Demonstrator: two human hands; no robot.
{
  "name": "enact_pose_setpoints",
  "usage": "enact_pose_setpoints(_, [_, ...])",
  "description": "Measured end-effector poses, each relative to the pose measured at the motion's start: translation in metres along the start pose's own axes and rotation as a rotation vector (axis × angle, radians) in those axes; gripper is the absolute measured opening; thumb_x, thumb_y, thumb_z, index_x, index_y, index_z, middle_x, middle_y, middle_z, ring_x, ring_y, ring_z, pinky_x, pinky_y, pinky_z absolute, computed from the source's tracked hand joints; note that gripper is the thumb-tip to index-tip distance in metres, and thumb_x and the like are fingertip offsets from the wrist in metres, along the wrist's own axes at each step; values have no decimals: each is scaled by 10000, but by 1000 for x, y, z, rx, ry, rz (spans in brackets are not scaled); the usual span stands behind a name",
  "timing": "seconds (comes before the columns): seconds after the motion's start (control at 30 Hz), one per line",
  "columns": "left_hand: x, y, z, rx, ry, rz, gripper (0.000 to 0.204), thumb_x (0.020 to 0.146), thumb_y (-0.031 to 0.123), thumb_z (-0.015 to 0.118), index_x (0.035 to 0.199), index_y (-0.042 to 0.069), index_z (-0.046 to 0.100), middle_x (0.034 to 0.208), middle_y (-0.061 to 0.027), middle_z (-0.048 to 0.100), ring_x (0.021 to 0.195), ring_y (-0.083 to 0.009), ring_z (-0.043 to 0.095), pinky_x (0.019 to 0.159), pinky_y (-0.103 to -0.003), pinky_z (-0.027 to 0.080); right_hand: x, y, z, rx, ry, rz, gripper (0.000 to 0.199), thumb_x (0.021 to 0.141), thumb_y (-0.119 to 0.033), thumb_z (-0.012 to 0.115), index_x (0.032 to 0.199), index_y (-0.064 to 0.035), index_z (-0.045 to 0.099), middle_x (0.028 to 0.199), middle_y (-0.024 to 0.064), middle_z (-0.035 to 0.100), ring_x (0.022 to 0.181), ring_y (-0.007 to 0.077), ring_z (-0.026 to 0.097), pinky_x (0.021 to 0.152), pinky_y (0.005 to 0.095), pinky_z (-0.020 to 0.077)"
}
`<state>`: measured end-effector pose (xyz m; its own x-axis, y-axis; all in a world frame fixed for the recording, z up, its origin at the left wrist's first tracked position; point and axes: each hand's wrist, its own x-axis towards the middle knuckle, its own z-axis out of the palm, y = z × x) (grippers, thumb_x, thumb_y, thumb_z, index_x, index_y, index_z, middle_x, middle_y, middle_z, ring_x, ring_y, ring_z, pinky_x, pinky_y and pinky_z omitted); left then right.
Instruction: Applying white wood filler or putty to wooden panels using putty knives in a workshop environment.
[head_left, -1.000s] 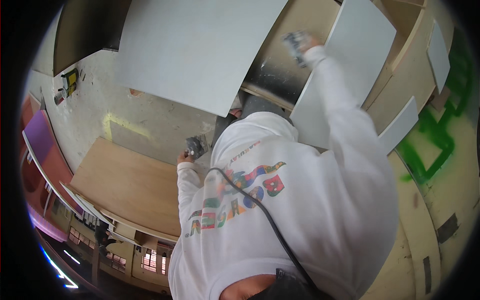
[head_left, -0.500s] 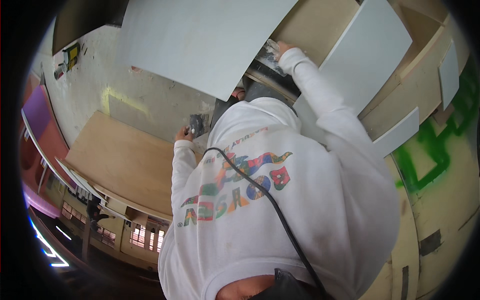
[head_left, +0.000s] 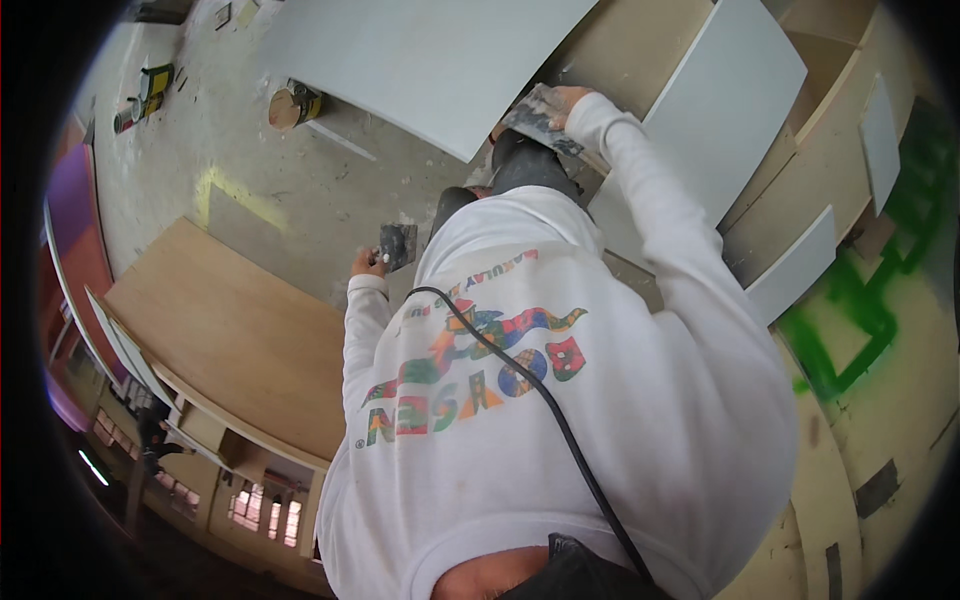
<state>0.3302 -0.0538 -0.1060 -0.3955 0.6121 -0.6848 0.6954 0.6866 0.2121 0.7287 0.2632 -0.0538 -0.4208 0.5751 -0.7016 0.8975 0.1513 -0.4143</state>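
Left hand (head_left: 367, 264) grips a small scraper (head_left: 399, 246), right hand (head_left: 577, 100) a broad scraper (head_left: 543, 120).
I judge the upper-centre pale panel (head_left: 430, 60) coated, the lower-left plywood sheet (head_left: 225, 330) bare.

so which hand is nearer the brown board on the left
Left. The left hand, holding a flat scraper, appears just off the right end of the brown board; the right hand is farther away, up and to the right.

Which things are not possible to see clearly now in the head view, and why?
All in the head view:
- Underside of the smeared plate in the right hand: faces away.
- Left hand: exact finger placement on the dark blade too small.
- Distant person: too small and dark to show the hands clearly.
- Black cable: end cut off by the lower edge.
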Motion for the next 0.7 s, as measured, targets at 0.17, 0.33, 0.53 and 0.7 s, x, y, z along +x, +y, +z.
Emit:
enact_pose_setpoints(0.17, [-30, -85, 61, -262, 143, -232, 249, 657, 172, 620, 880, 68, 577, 735, -104, 593, 629, -209, 560, 609, -303, 447, -40, -100, 41, -44, 237, -135, 295, 730, -165, 546, 1006, -90, 473, 910, 177, 561, 867, 350, 519, 722, 400, 424])
enact_pose_setpoints(0.33, [-42, -70, 74, -659, 388, -295, 181, 696, 87, 577, 873, 47, 577, 751, -82, 596, 723, -193, 580, 650, -302, 461, -28, -131, 78, 186, 455, -259, 271, 760, -202, 523, 1001, -84, 491, 837, 175, 577, 816, 339, 546, 707, 377, 426])
enact_pose_setpoints(0.53, [-63, 12, 7, -2009, 410, -175, 323, 740, -25, 506, 1050, 31, 435, 947, -116, 523, 803, -223, 543, 660, -367, 489, -4, -186, 82, 514, 223, -295, 342, 814, -332, 468, 870, -19, 594, 861, 165, 587, 843, 226, 543, 789, 285, 381])
enact_pose_setpoints(0.7, [-75, 68, -48, -2009, 535, 84, 257, 742, -8, 517, 988, 31, 455, 798, -73, 532, 704, -187, 554, 604, -291, 479, -2, -279, 105, 480, 31, -624, 402, 770, -350, 514, 935, 13, 563, 877, 131, 598, 836, 205, 543, 775, 287, 388])
